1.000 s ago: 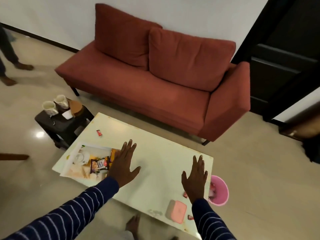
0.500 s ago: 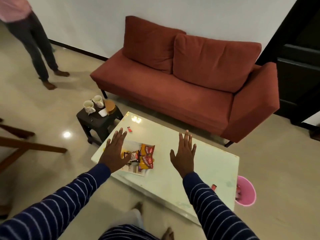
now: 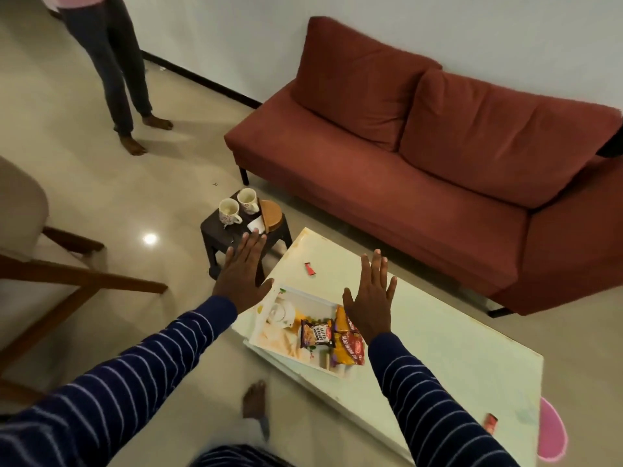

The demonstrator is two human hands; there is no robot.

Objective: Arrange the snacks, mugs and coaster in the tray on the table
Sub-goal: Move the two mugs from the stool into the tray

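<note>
Your hands are spread flat and hold nothing. The mugs [image 3: 237, 205] and coaster [image 3: 270, 215] sit on the stool [image 3: 215, 230], upper left of the tray [image 3: 259, 328], nearest your left hand [image 3: 241, 273]; your right hand [image 3: 369, 303] hovers by the snacks [image 3: 332, 335].

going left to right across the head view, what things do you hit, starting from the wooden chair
wooden chair → mugs → coaster → peanut packet → right hand → sofa → pink bin
</note>
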